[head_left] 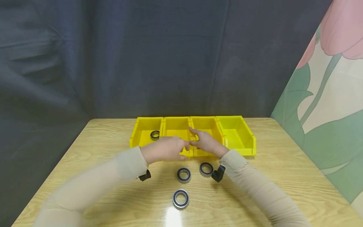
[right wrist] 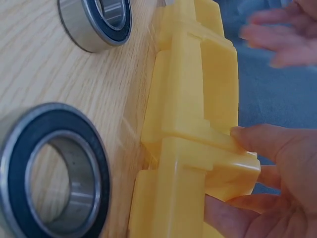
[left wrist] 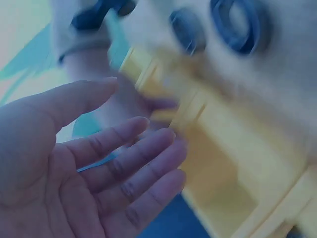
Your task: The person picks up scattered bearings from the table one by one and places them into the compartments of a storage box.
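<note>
The right hand [head_left: 208,143] is held at the third yellow bin from the left [head_left: 204,154], its fingers parted; the divider toward the second bin [head_left: 178,122] is touched by one fingertip, and no bearing can be made out between the fingers. The left hand [head_left: 167,148] is held over the front of the second bin, with thumb and fingers spread and nothing grasped.

Three bearings are laid on the wooden table [head_left: 113,132], outside both grips. The nearest bearing to the right hand [head_left: 201,171] is set just in front of the third bin, beside the right wrist; the middle bearing [head_left: 178,177] is placed to its left, and the front bearing [head_left: 174,201] lies closer to the person. A fourth bearing [head_left: 154,139] is contained in the leftmost bin [head_left: 139,134], beyond the left hand. The rightmost bin [head_left: 249,152] is left untouched by either hand.

By the left wrist view, somewhat blurred, the bare palm is revealed, which is hidden from the head view. By the right wrist view, a gap between the two hands is shown, though they are seen almost meeting from the head. Only from the head are the dark curtain [head_left: 158,63] and the floral panel [head_left: 334,110] seen whole.
</note>
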Demonstrator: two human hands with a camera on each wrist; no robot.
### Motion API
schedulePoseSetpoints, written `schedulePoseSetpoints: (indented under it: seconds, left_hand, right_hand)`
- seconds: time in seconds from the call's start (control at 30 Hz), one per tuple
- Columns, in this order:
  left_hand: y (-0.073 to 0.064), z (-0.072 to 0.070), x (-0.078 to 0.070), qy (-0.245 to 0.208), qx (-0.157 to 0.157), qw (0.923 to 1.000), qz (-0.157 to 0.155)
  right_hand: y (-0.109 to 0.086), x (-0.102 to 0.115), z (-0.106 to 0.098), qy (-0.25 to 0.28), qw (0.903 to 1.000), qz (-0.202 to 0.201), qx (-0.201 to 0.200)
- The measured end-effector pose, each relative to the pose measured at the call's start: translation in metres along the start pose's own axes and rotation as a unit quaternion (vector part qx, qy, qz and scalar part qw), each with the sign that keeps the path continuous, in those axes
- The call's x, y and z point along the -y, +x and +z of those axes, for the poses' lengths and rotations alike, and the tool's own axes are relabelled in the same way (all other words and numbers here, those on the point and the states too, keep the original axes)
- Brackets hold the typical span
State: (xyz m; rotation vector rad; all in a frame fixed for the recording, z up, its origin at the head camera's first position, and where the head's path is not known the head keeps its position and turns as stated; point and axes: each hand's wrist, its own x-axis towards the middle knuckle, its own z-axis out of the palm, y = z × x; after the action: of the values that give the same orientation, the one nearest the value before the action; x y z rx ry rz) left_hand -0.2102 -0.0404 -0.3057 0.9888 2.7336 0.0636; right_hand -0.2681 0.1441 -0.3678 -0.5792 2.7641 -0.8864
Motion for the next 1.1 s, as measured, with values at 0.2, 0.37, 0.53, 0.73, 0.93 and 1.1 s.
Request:
schedulePoseSetpoints:
  seconds: [0.2,0.37,0.53,0.73,0.93,1.1]
  left_hand:
    - [0.002,0.039,-0.01,0.029,0.029,0.9982,0.043]
    - [0.001,0.06,-0.015,0.044,0.033,0.9967,0.06]
    - [0.003,0.068,-0.018,0.05,0.029,0.9952,0.079]
    - [0.003,0.074,-0.019,0.075,0.015,0.9925,0.095]
    - [0.002,0.077,-0.021,0.105,0.012,0.9888,0.105]
    - [0.003,0.079,-0.021,0.117,0.01,0.987,0.109]
  right_hand:
    - [-0.001,0.0,0.001,0.004,1.0,-0.002,0.002]
    - [0.0,0.0,0.003,0.01,0.9999,0.007,0.002]
    - [-0.002,0.0,0.001,0.006,1.0,0.005,0.005]
    - [-0.001,-0.001,0.0,0.003,1.0,0.002,0.006]
    - [-0.001,-0.001,0.0,0.0,0.9999,0.006,0.009]
    - [0.0,0.0,0.0,0.001,0.9999,0.015,0.009]
